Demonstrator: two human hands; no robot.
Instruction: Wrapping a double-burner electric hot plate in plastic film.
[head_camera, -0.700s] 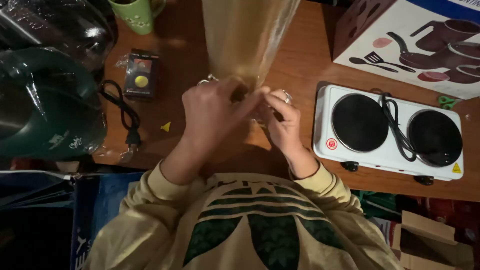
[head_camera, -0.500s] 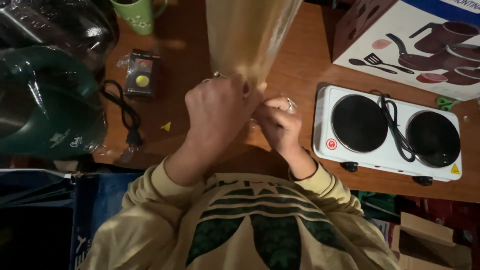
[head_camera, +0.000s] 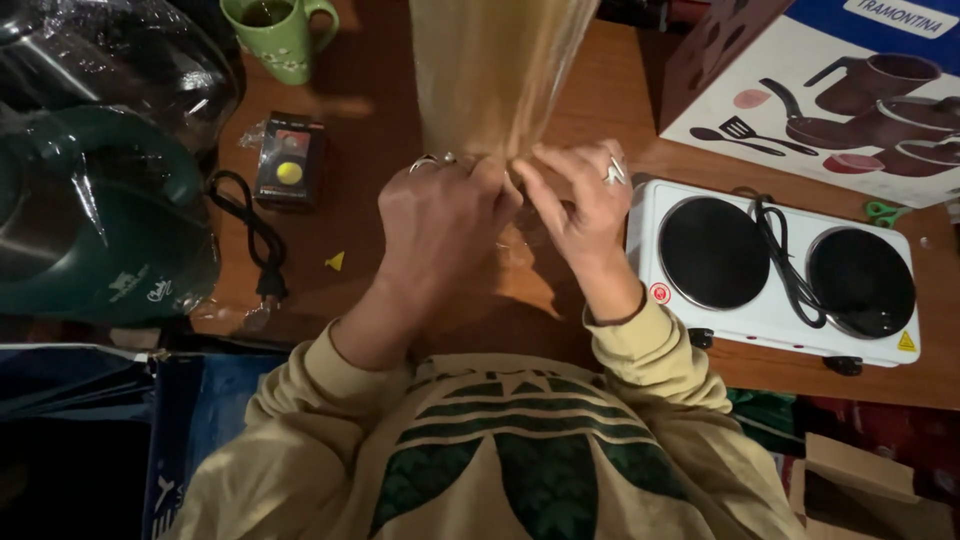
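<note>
While the clear bag (head_camera: 495, 70) stands upright, both hands' fingers (head_camera: 500, 185) pinch its lower end

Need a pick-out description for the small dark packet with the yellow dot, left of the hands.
Start at the wooden table and find the green mug at its far left edge. Just below the mug lies the small dark packet, beside the looped black power cord. It is the only flat, film-wrapped rectangle there, marked by a round yellow spot at its centre.

The person is wearing a cream sweatshirt (head_camera: 520, 460) with green stripes, and rings on both hands.
</note>
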